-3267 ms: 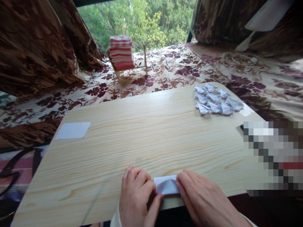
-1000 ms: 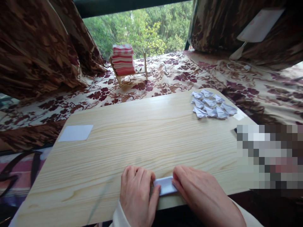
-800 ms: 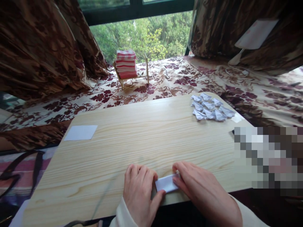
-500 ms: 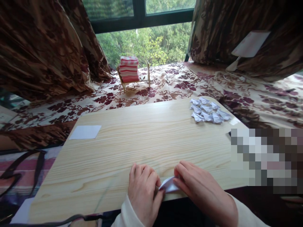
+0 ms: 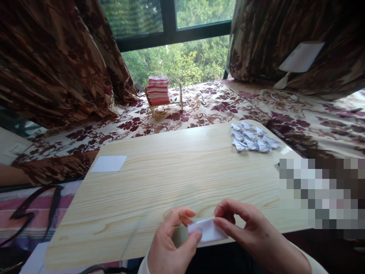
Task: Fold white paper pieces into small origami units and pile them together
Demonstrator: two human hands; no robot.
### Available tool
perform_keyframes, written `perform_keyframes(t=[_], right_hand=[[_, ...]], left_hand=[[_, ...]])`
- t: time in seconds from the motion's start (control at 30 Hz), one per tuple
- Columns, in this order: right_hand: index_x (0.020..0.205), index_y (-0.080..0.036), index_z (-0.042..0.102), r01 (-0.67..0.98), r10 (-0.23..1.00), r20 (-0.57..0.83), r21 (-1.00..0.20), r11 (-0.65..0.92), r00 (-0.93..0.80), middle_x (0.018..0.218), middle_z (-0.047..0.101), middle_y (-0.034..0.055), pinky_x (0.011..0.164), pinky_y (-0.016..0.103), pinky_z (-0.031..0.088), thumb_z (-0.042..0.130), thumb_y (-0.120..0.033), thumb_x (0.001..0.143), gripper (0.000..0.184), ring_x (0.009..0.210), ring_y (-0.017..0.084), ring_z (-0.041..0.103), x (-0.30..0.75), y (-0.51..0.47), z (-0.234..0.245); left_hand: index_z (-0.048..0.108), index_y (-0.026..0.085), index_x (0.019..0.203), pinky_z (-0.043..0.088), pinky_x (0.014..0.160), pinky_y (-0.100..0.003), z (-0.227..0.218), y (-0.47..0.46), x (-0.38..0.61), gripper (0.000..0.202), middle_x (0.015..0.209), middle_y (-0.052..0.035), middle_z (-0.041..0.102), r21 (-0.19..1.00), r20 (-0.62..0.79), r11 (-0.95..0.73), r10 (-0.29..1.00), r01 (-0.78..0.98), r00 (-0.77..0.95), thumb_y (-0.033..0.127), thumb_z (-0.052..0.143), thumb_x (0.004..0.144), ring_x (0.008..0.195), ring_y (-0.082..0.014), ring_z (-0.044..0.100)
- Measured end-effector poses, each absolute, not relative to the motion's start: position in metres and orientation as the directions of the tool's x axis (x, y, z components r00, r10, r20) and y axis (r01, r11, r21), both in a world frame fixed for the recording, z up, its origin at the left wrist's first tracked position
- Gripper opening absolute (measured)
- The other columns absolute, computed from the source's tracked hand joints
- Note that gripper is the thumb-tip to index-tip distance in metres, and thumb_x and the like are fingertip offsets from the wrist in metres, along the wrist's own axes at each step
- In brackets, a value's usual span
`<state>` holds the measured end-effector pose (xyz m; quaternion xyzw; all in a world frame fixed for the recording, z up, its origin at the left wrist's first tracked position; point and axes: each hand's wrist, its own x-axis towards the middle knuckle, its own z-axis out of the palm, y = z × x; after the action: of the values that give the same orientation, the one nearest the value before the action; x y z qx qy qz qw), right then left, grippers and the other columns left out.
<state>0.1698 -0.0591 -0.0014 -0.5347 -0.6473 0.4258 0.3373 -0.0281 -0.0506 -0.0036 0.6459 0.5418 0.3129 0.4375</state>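
A small folded piece of white paper [image 5: 210,231] is held between my two hands just over the table's near edge. The thumb of my left hand [image 5: 173,239] presses on its left end, with the fingers curled behind it. My right hand [image 5: 251,228] pinches the paper's upper right corner between thumb and fingers. It shows as a flat, narrow rectangle, and its back is hidden. Several folded white paper pieces [image 5: 252,137] lie grouped at the table's far right corner. A flat white sheet of paper [image 5: 108,164] rests near the left edge.
The wood-grain table [image 5: 159,179] stands before a patterned cloth ledge. A small wooden rack [image 5: 181,96] with pink-and-white striped cloths [image 5: 158,90] is beyond it. A white lamp [image 5: 302,57] stands at the back right. A pixelated patch covers the right side.
The paper has gone from a narrow pointed shape to a flat rectangle facing me. My left fingers have lifted and opened out, with the thumb now on the paper's front. The view has tilted slightly.
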Motion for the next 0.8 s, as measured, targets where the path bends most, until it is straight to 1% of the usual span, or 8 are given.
perform_keyframes(t=[0.13, 0.23, 0.3, 0.4, 0.57, 0.73, 0.8], right_hand=[[0.072, -0.019, 0.058, 0.38, 0.987, 0.041, -0.92, 0.099, -0.158, 0.061, 0.056, -0.0032, 0.054, 0.02, 0.043, 0.055, -0.022, 0.085, 0.014, 0.056, 0.01, 0.051, 0.167, -0.057, 0.006], [0.072, -0.019, 0.058, 0.392, 0.987, 0.066, -0.912, 0.119, -0.147, 0.062, 0.057, -0.0032, 0.055, 0.019, 0.044, 0.055, -0.022, 0.085, 0.013, 0.058, 0.011, 0.053, 0.167, -0.056, 0.008], [0.073, -0.02, 0.057, 0.395, 0.986, 0.079, -0.909, 0.132, -0.149, 0.063, 0.057, -0.0032, 0.055, 0.019, 0.044, 0.055, -0.023, 0.085, 0.013, 0.058, 0.011, 0.053, 0.167, -0.056, 0.009], [0.073, -0.02, 0.057, 0.391, 0.984, 0.094, -0.909, 0.147, -0.151, 0.062, 0.056, -0.0034, 0.055, 0.019, 0.044, 0.055, -0.022, 0.085, 0.012, 0.057, 0.01, 0.053, 0.167, -0.057, 0.008], [0.073, -0.02, 0.057, 0.405, 0.985, 0.093, -0.903, 0.146, -0.148, 0.063, 0.057, -0.0029, 0.055, 0.02, 0.045, 0.055, -0.021, 0.085, 0.012, 0.058, 0.011, 0.053, 0.167, -0.058, 0.007], [0.079, -0.02, 0.059, 0.419, 0.972, 0.106, -0.888, 0.188, -0.211, 0.067, 0.059, -0.0019, 0.057, 0.021, 0.045, 0.054, -0.017, 0.085, 0.008, 0.061, 0.011, 0.054, 0.168, -0.059, 0.007], [0.083, -0.021, 0.06, 0.402, 0.959, 0.136, -0.886, 0.23, -0.249, 0.071, 0.06, -0.0008, 0.059, 0.022, 0.046, 0.054, -0.015, 0.085, 0.009, 0.064, 0.012, 0.055, 0.168, -0.058, 0.008]], left_hand=[[0.059, 0.023, 0.083, 0.046, 0.073, -0.029, 0.006, -0.048, -0.029, 0.014, 0.078, 0.0016, 0.061, 0.872, 0.057, -0.185, 0.958, 0.453, 0.282, 0.014, 0.058, 0.073, 0.077, -0.0163, 0.06], [0.056, 0.021, 0.081, 0.046, 0.072, -0.028, 0.012, -0.044, -0.031, 0.011, 0.078, 0.0004, 0.058, 0.805, 0.156, -0.33, 0.919, 0.493, 0.361, 0.012, 0.057, 0.076, 0.078, -0.0157, 0.058], [0.054, 0.02, 0.08, 0.046, 0.072, -0.029, 0.014, -0.043, -0.032, 0.01, 0.077, -0.0002, 0.056, 0.773, 0.182, -0.384, 0.897, 0.505, 0.403, 0.01, 0.056, 0.078, 0.078, -0.0159, 0.057], [0.051, 0.02, 0.077, 0.046, 0.072, -0.03, 0.014, -0.041, -0.032, 0.011, 0.075, -0.0003, 0.055, 0.752, 0.198, -0.418, 0.881, 0.51, 0.43, 0.009, 0.055, 0.079, 0.077, -0.0161, 0.056], [0.051, 0.02, 0.074, 0.046, 0.072, -0.031, 0.013, -0.039, -0.03, 0.013, 0.073, -0.0002, 0.055, 0.738, 0.224, -0.432, 0.882, 0.518, 0.416, 0.009, 0.056, 0.079, 0.075, -0.0161, 0.055], [0.051, 0.02, 0.072, 0.041, 0.088, -0.038, 0.014, -0.039, -0.03, 0.015, 0.069, 0.0014, 0.056, 0.703, 0.271, -0.487, 0.857, 0.517, 0.439, 0.008, 0.057, 0.078, 0.073, -0.0158, 0.057], [0.05, 0.021, 0.073, 0.04, 0.09, -0.038, 0.014, -0.039, -0.031, 0.016, 0.069, 0.0022, 0.057, 0.696, 0.283, -0.5, 0.85, 0.514, 0.443, 0.007, 0.057, 0.078, 0.073, -0.0156, 0.057]])
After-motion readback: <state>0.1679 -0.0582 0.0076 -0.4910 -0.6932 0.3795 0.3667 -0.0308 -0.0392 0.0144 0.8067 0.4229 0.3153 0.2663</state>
